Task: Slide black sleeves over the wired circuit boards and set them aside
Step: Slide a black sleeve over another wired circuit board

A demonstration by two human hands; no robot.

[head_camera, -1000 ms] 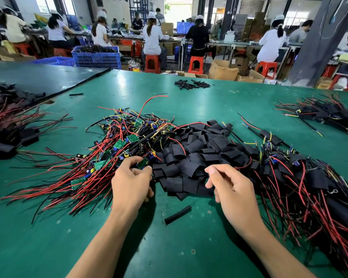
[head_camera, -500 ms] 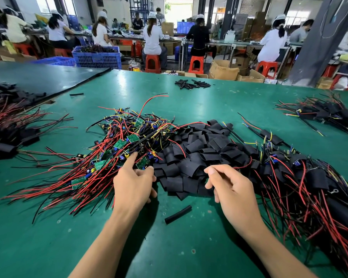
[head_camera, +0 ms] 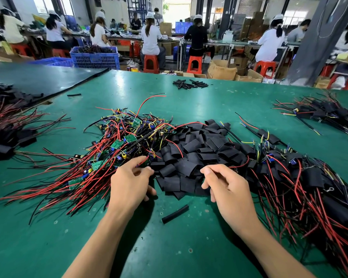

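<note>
Green table (head_camera: 48, 247) keeps each stage apart: nearest, the left hand (head_camera: 129, 183) pinches into the wired boards (head_camera: 119, 145); the right hand (head_camera: 229, 189) curls beside the black sleeves (head_camera: 189, 157), grip unclear; sleeved boards (head_camera: 313, 177) lie right.

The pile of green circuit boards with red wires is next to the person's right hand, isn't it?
No. The head view shows the pile of green circuit boards with red wires beside the left hand; the right hand is by the heap of flat black sleeves.
</note>
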